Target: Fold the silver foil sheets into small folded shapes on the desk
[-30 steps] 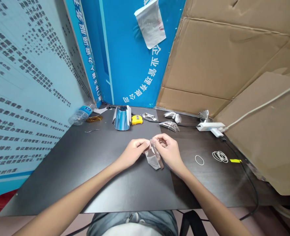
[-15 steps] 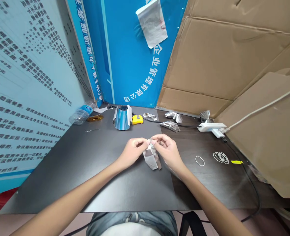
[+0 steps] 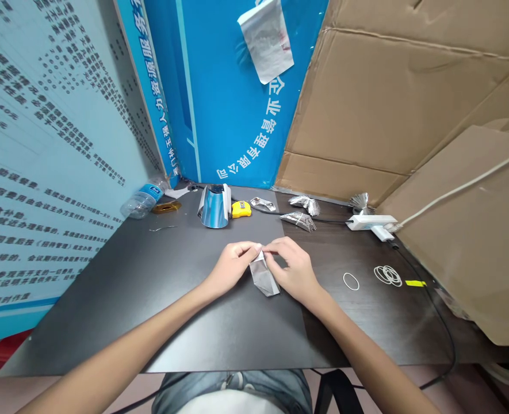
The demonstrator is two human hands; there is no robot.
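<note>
A folded piece of silver foil [image 3: 263, 277] lies on the dark table top, its lower tip resting on the surface. My left hand [image 3: 232, 266] pinches its upper left edge between thumb and fingers. My right hand [image 3: 292, 269] comes in from the other side, with its fingertips pressed on the upper right of the foil. The fingers hide the top of the piece. Both hands stay close together at the middle of the table.
Along the far edge stand a curved blue mirror-foil piece [image 3: 214, 207], a yellow tape measure [image 3: 241, 209], several crimped foil pieces [image 3: 298, 221] and a white power strip [image 3: 370, 222]. Rubber bands [image 3: 387, 275] lie to the right. A plastic bottle [image 3: 143, 202] lies far left.
The foil has been folded narrower, and the dark strip along its right edge no longer shows. My right hand has moved down and over onto the foil.
</note>
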